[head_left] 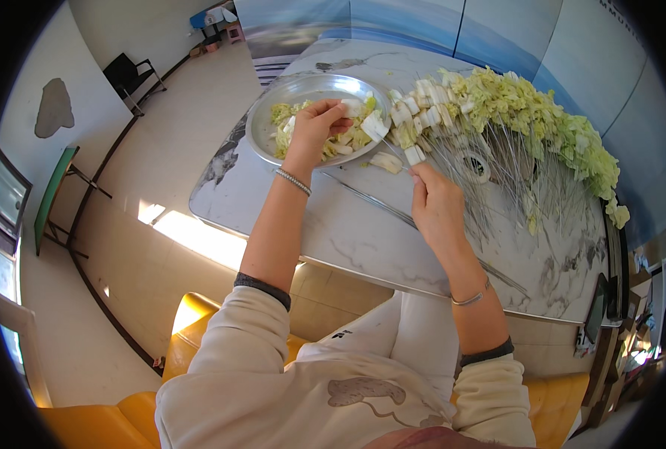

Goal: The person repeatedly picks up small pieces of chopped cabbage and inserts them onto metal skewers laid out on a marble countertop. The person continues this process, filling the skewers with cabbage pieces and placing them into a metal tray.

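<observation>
My left hand (317,128) is above a round metal tray (263,143) and pinches a white piece of cabbage (353,107). Cut cabbage leaves (283,114) lie in the tray. My right hand (435,197), over the table just right of the tray, holds a thin metal skewer (393,149). One white cabbage piece (374,126) is on the skewer towards its far end, by the tray's rim; another (414,155) is close to my right fingers. A loose cabbage piece (386,163) rests on the table between the tray and my right hand.
Many skewers loaded with cabbage (507,106) fan out along the far right of the marbled table (361,241). A roll of tape (475,167) lies among their bare ends. Bare metal skewers (375,201) lie near the front edge, passing under my right arm. Wall panels stand behind.
</observation>
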Demonstrator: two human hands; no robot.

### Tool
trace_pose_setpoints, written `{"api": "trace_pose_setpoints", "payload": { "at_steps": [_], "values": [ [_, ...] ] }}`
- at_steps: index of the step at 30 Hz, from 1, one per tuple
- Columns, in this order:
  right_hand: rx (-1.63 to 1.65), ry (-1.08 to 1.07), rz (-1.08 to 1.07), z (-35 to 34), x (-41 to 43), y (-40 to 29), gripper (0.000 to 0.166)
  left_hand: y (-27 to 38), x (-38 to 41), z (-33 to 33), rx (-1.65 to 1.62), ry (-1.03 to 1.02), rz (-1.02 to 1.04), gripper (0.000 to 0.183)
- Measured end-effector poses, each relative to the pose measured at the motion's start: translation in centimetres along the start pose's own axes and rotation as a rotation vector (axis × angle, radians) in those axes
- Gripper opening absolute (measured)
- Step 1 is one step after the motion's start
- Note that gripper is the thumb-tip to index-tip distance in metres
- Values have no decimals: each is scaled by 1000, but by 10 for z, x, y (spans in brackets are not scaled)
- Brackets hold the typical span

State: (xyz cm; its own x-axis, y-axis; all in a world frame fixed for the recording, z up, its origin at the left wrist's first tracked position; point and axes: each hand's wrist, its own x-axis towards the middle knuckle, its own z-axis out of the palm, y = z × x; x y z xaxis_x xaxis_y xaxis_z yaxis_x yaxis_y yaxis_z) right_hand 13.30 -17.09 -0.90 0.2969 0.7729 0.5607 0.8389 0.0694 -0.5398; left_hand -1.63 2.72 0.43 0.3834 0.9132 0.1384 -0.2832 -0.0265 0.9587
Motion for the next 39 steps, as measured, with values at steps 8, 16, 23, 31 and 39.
{"api": "trace_pose_setpoints", "payload": {
  "at_steps": [8, 16, 23, 31, 39],
  "values": [
    [41, 20, -29, 1, 0, 0, 11, 1, -1, 2, -315, -75, -156, 10],
    [26, 2, -15, 0, 0, -1, 11, -1, 0, 0, -358, -82, -148, 13],
    [32, 11, -24, 0, -1, -1, 11, 1, -3, 4, -362, -72, -122, 5],
    [25, -1, -5, 0, 0, 0, 10, -2, -3, 9, -338, -79, -90, 5],
    [50, -11, 20, 1, 0, -2, 10, -14, -5, 21, -249, -92, -9, 14]
  ]
}}
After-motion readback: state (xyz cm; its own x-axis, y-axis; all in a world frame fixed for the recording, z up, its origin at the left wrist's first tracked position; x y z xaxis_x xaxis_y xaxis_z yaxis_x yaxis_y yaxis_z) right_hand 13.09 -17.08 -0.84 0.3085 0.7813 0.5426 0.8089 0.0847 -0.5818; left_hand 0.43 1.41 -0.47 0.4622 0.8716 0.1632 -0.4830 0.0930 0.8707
